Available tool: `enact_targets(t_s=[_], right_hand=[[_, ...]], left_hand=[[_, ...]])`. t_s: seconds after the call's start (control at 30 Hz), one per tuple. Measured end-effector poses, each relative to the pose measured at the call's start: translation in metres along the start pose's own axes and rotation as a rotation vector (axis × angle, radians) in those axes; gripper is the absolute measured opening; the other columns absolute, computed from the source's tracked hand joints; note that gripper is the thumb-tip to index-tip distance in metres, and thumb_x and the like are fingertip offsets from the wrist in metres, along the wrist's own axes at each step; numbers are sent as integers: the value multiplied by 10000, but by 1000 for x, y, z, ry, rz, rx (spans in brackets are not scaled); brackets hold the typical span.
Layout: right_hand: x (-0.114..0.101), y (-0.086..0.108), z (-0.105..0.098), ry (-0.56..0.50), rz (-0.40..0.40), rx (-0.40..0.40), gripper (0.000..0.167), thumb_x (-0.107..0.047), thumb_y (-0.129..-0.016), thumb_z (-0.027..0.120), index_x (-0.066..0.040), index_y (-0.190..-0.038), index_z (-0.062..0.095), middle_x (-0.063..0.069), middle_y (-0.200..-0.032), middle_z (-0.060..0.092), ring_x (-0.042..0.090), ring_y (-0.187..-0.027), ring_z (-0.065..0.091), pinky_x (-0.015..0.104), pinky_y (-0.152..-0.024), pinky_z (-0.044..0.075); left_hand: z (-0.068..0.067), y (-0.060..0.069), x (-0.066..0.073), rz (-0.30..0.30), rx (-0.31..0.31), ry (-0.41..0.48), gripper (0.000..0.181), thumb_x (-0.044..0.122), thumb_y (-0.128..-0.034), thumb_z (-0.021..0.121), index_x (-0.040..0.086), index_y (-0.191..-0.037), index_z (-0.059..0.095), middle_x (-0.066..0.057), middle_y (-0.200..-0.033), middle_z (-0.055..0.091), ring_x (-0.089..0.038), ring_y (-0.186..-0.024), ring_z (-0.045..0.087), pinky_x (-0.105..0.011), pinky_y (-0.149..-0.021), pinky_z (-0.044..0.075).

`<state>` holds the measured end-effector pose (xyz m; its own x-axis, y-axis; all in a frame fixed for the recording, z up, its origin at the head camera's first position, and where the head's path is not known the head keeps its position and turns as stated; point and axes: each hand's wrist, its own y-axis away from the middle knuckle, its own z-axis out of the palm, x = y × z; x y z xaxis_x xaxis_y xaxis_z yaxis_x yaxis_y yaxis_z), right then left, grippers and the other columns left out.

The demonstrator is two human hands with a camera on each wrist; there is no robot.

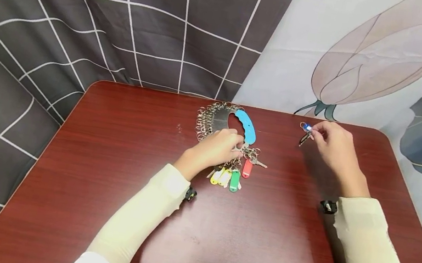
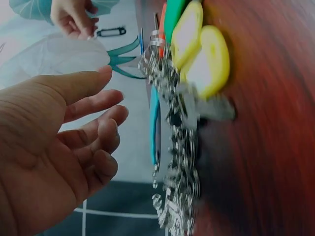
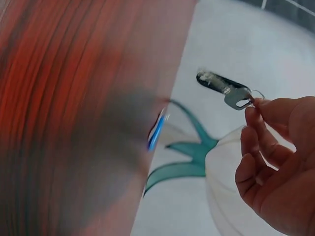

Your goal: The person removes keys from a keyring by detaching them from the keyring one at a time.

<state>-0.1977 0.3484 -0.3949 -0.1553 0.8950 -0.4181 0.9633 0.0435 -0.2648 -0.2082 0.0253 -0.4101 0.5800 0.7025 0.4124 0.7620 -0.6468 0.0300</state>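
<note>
My left hand [image 1: 217, 147] is over a round key holder with a blue curved handle [image 1: 247, 128] and many metal clips [image 1: 204, 123]. In the left wrist view its fingers are loosely bent, apart from the clips, with nothing between them. Keys with yellow tags [image 1: 220, 176], a green tag [image 1: 235, 181] and a red tag [image 1: 247, 168] hang from the holder's near side. At the right, my right hand [image 1: 336, 147] pinches a key [image 3: 238, 98] by its ring, a black tag [image 3: 206, 80] beside it. Past those fingertips lies a blue key tag [image 3: 156, 132].
The reddish-brown wooden table [image 1: 98, 205] reaches back to a dark gridded curtain [image 1: 157, 29] and a pale cloth with a flower print [image 1: 355, 72]. A small dark device sits at each sleeve cuff.
</note>
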Motion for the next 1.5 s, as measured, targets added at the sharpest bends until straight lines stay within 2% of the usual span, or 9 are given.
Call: enact_targets(t_s=[0.2,0.37,0.6,0.77,0.9,0.97,1.13,1.27,1.5], right_hand=[[24,3,-9,91,17,-67,160,-134,-1020,624,-17,-1107,689,251,-1031,669,406,-931,555,595,-803,456],[42,2,-17,212,-68,-57,103,-98,-993,651,-30,-1052,700,250,-1031,695,477,-1009,591,646,-826,446],[64,0,-32,373,-118,-50,77,-95,-971,663,-47,-1018,701,257,-1014,703,499,-901,594,663,-720,445],[71,-4,-43,478,-103,-118,129,-41,-965,578,-63,-1051,671,288,-1083,655,515,-949,530,666,-747,384],[69,-10,-44,584,-143,-187,220,16,-952,532,-73,-1095,673,299,-1106,639,517,-1006,520,661,-793,375],[65,-13,-39,620,-172,-221,243,26,-937,581,-71,-1137,679,304,-1131,642,516,-1037,527,658,-826,390],[58,-21,-23,634,-235,-272,344,31,-849,740,-51,-1178,683,299,-1129,649,517,-1042,550,647,-834,423],[55,-25,-11,595,-264,-286,231,19,-891,708,-73,-1102,701,256,-1068,666,473,-996,571,615,-793,437],[49,-32,6,523,-309,-257,58,-35,-939,664,-59,-983,694,188,-942,647,421,-904,580,586,-778,451]], left_hand=[[-9,16,-12,-23,-13,-41,166,288,-990,698,124,-1010,684,-13,-997,608,-171,-883,572,-329,-766,515],[-17,30,-24,-19,-4,-117,167,294,-989,699,140,-924,688,-23,-935,595,-186,-838,589,-350,-719,530],[-27,46,-40,-38,-4,-182,164,289,-984,697,150,-898,686,-32,-929,619,-222,-824,644,-398,-696,554],[-32,54,-44,-30,-14,-215,175,292,-985,702,123,-941,710,-69,-980,669,-275,-912,695,-444,-777,582],[-35,59,-45,-17,-18,-244,185,290,-987,699,107,-962,713,-91,-1019,687,-291,-947,706,-472,-808,587],[-35,61,-46,-12,-17,-255,189,285,-984,704,97,-976,718,-97,-1035,686,-296,-945,712,-483,-809,589],[-32,64,-48,19,-1,-272,187,269,-980,707,83,-984,722,-101,-1032,667,-294,-932,713,-471,-805,595],[-27,68,-51,73,42,-295,187,260,-982,700,73,-980,702,-101,-997,651,-290,-927,691,-443,-799,596],[-19,73,-56,199,175,-361,220,276,-977,705,73,-1061,692,-84,-1029,654,-287,-956,651,-414,-816,585]])
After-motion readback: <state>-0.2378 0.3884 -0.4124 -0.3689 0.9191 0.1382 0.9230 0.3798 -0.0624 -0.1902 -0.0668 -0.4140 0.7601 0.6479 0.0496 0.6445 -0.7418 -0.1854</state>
